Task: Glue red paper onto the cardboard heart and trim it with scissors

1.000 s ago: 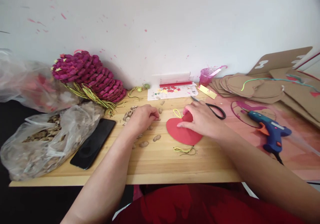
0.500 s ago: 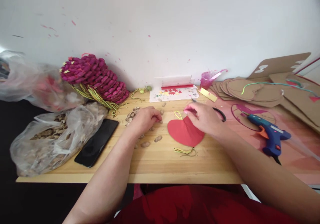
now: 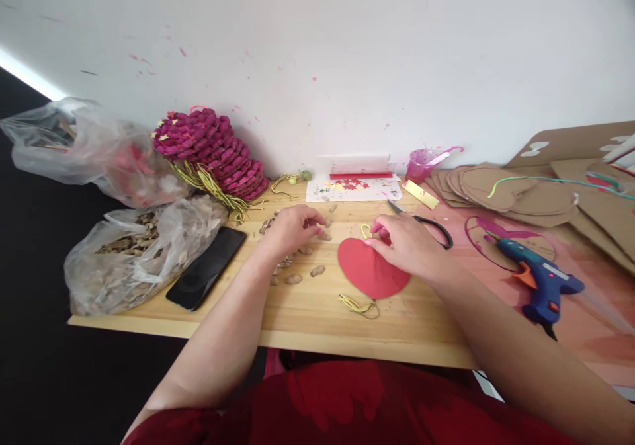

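A red heart [image 3: 373, 274] lies on the wooden table in front of me, with a yellow cord loop [image 3: 366, 231] at its notch and a yellow-green tassel [image 3: 358, 306] at its lower point. My right hand [image 3: 404, 241] is over the heart's upper right edge. Its thumb tip touches the red surface by the notch, and the curled fingers stay apart from the thumb. Left of the heart, my left hand [image 3: 292, 230] hovers low over peanut shells [image 3: 294, 278], thumb and index finger apart with nothing visible between them. Part of the shells is hidden under this hand.
Scissors [image 3: 436, 229] lie behind my right hand, and a blue glue gun [image 3: 540, 276] to its right. Cardboard hearts [image 3: 516, 190] are stacked behind. On the left are a phone [image 3: 206, 266], a bag of shells [image 3: 143, 266] and purple shell-covered pieces [image 3: 213, 151].
The heart has turned a little, its tassel swinging left. My right thumb has come down onto the heart. The left hand's fingers have spread apart. The view has shifted slightly left.
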Available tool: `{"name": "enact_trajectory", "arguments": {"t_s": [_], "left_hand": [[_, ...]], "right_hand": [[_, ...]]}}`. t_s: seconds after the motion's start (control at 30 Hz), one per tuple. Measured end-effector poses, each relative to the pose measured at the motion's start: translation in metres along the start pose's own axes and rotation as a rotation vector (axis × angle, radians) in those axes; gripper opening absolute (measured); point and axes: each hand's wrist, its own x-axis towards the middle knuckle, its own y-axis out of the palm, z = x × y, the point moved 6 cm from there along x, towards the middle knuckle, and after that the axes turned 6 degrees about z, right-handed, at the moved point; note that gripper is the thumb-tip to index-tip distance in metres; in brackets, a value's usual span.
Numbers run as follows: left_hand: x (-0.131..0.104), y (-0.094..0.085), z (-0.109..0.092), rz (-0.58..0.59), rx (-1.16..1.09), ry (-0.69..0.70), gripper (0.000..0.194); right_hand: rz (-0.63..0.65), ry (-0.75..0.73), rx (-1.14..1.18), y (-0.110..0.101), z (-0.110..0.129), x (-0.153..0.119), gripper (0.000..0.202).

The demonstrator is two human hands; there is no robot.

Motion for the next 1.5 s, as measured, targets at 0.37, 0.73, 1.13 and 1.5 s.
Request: {"name": "enact_trajectory", "arguments": {"t_s": [0.37, 0.73, 1.13, 1.5], "left_hand": [[-0.004, 0.018, -0.012, 0.179, 0.002, 0.098, 0.024], [-0.003, 0.027, 0.001, 0.218, -0.170, -0.022, 0.011], [-0.012, -0.005, 0.003, 0.038, -0.117, -0.079, 0.019], [-0.018, -0.053, 0.025, -0.188, 0.161, -0.114, 0.026]], "right_hand": [[-0.002, -0.045, 0.097, 0.005, 0.002, 0.000, 0.013], [-0.005, -0.031, 0.142, 0.007, 0.000, 0.005, 0.011], [-0.088, -0.054, 0.158, 0.013, -0.003, 0.009, 0.014], [-0.090, -0.048, 0.231, 0.018, -0.008, 0.011, 0.014]]}}
